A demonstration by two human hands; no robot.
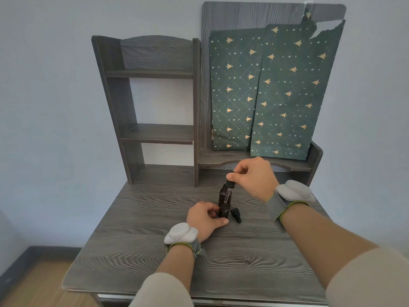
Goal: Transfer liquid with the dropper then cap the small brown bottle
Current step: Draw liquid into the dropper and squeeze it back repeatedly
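A dark brown bottle [224,199] stands upright in the middle of the grey wood-grain desk [155,251]. My left hand [204,217] grips its lower part from the left, fingers wrapped around the base. My right hand [254,177] pinches the black bulb of a dropper [230,181] right above the bottle's neck; its glass tube runs down along the bottle, and I cannot tell whether it is inside or in front. A second black dropper cap [236,215] lies on the desk just right of the bottle's base.
A dark wooden shelf unit [155,134] stands at the back of the desk. Green wrapping paper with gold trees [276,91] leans on a low ledge at the back right. Both wrists carry grey strapped sensors. The desk's front edge is close to me.
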